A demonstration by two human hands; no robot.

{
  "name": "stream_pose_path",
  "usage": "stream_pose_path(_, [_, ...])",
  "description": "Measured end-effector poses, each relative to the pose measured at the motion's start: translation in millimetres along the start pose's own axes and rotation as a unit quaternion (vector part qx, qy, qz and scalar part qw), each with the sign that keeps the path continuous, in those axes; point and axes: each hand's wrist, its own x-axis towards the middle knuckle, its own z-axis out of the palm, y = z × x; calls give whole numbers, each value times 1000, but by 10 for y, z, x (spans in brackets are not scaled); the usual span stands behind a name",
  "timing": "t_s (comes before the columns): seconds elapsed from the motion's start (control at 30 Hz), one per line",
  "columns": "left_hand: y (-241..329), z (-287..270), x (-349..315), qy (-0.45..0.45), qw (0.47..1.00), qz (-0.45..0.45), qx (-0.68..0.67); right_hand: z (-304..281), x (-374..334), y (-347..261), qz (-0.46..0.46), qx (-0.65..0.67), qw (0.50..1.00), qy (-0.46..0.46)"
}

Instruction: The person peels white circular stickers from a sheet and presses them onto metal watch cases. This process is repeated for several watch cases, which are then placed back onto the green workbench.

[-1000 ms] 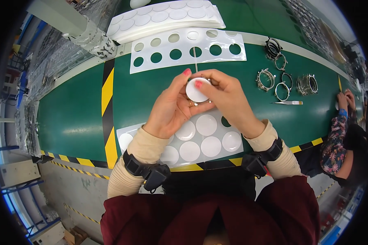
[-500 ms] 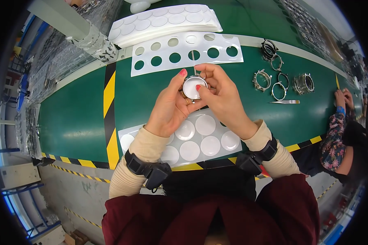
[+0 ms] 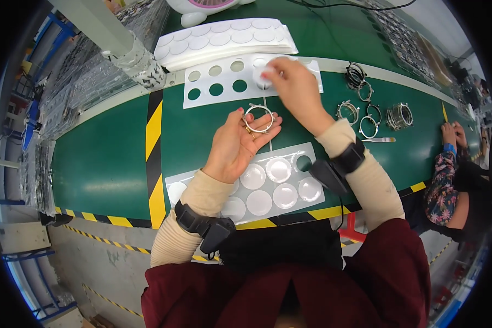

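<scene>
My left hand (image 3: 230,148) is closed at the rim of a round metal ring (image 3: 272,119) with small lugs. Through the ring's middle my fingers and the green table show. Up and to the right, my right hand (image 3: 302,97) pinches a thin white disc (image 3: 261,78) between thumb and fingers. This disc hangs over a white sheet with round holes (image 3: 227,88), partly covering it. Nearer to me, under my left wrist, lies a sheet of round white stickers (image 3: 292,153) with one gap at its upper right.
Several metal rings (image 3: 400,116) sit at the right, with a flat metal tool (image 3: 380,139) beside them. A stack of sticker sheets (image 3: 224,39) lies at the back, near a white-and-pink object (image 3: 208,6). A post (image 3: 115,41) rises at left; a co-worker's hands (image 3: 454,135) are far right.
The white disc has left the ring and is now in my right hand, which moved up and away. My left hand stays with the ring, whose middle now shows through.
</scene>
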Motion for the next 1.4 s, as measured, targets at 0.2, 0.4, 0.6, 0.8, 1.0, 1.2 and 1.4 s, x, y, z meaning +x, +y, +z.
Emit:
stream_pose_path(0.2, [37,-90,-36,-10,1000,-15,8,-155,-128,-174,-128,-135,982,-18])
stream_pose_path(0.4, [2,140,-81,-37,991,-103,80,-622,-590,-232,-108,-59,985,-120])
stream_pose_path(0.6, [-5,161,-96,-45,985,-102,129,-1667,-330,237,-36,-210,977,-32])
stream_pose_path(0.8, [-19,101,-96,-35,982,-86,167,-2245,-416,448,62,-208,976,30])
stream_pose_path(1.0, [-25,116,-102,-27,982,-81,170,-2403,-617,720,152,-268,951,29])
stream_pose_path(1.2, [-13,121,-106,-22,983,-74,166,-2085,-706,557,0,-314,947,63])
stream_pose_path(1.4, [-35,103,-80,-27,983,-79,161,-1646,-997,308,27,-320,944,-73])
